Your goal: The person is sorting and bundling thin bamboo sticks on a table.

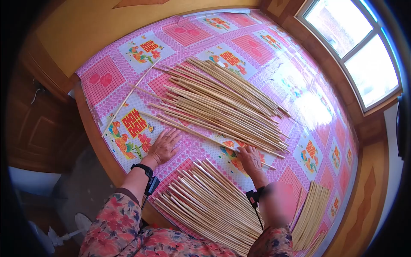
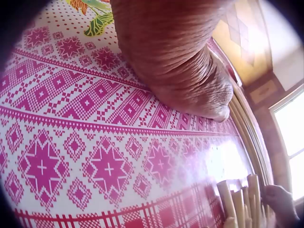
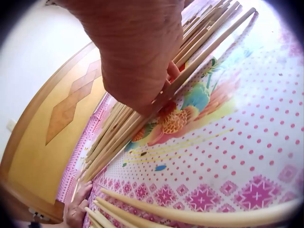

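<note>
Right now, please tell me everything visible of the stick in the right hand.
The stick is long, slender, nearly straight and pale straw-coloured; it looks wooden. It lies slantwise over the patterned cover, between the far sticks and the near sticks. The right hand holds it toward one end; whether the left hand touches it is unclear.

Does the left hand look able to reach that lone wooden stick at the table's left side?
Probably yes: the left hand seems to hold nothing, and only printed tablecloth appears to lie between it and the near end of the lone wooden stick.
</note>
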`<state>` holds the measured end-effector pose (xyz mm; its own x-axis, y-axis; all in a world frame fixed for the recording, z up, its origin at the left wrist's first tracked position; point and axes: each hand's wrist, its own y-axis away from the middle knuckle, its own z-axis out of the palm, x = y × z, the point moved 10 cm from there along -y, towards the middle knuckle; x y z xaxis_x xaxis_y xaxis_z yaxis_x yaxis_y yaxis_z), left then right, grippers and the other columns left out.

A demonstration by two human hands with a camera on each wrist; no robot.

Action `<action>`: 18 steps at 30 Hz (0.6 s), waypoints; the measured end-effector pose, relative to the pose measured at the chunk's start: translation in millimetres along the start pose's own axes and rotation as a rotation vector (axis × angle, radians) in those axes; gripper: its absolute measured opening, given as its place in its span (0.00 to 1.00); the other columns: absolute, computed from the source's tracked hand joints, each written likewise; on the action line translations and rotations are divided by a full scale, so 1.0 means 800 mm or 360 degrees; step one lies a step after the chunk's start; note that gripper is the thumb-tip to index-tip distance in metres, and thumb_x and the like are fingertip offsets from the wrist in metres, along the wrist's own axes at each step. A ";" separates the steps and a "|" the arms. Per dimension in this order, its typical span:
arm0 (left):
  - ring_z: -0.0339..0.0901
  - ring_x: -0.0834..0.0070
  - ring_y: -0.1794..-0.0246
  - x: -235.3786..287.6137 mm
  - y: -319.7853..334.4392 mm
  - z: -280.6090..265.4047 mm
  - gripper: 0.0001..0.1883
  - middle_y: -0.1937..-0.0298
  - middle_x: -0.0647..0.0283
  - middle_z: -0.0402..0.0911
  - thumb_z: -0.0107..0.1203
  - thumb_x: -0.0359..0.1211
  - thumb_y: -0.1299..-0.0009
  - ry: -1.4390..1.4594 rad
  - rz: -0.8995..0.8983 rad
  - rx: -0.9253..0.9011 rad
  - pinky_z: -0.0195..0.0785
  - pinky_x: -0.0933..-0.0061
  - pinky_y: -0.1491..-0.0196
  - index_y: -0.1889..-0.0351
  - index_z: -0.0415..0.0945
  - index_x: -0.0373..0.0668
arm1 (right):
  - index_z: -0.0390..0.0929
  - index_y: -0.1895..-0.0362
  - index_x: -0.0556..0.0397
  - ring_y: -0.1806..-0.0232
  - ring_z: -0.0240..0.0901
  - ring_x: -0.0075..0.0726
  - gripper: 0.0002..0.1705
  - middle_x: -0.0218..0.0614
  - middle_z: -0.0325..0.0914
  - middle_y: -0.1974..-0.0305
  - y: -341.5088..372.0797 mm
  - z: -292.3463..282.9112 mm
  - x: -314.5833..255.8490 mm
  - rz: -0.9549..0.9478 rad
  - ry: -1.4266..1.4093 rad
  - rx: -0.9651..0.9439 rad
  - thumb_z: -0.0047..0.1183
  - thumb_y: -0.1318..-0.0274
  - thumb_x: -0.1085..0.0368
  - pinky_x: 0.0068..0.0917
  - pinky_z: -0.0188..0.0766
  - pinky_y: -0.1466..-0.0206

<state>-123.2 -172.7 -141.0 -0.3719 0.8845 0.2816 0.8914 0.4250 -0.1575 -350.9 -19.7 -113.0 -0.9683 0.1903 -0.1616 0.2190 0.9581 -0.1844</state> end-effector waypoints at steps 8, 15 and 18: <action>0.50 0.65 0.36 -0.002 0.000 0.002 0.24 0.39 0.57 0.58 0.45 0.40 0.39 0.0007 -0.0002 0.0008 0.36 0.61 0.35 0.45 0.61 0.42 | 0.70 0.63 0.49 0.62 0.66 0.46 0.10 0.41 0.69 0.68 -0.123 -0.034 0.085 0.0157 0.0042 0.0326 0.44 0.53 0.69 0.38 0.63 0.60; 0.51 0.65 0.37 0.000 -0.001 -0.001 0.24 0.40 0.57 0.59 0.46 0.39 0.39 0.0075 -0.0007 -0.0004 0.37 0.59 0.35 0.45 0.62 0.43 | 0.71 0.63 0.47 0.57 0.65 0.44 0.11 0.39 0.70 0.64 -0.209 0.018 0.123 0.0181 0.0187 0.0218 0.43 0.55 0.70 0.38 0.61 0.55; 0.51 0.65 0.37 -0.002 -0.002 -0.001 0.24 0.40 0.57 0.59 0.47 0.39 0.40 0.0081 -0.0032 -0.0011 0.37 0.58 0.35 0.45 0.62 0.43 | 0.72 0.61 0.45 0.57 0.65 0.43 0.12 0.38 0.71 0.63 -0.232 0.032 0.115 0.0149 0.0297 0.0122 0.43 0.53 0.67 0.37 0.61 0.55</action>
<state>-124.2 -174.8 -140.5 -0.3763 0.8649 0.3322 0.8858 0.4410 -0.1447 -477.6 -185.1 -118.7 -0.9471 0.3210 -0.0007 0.3109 0.9166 -0.2513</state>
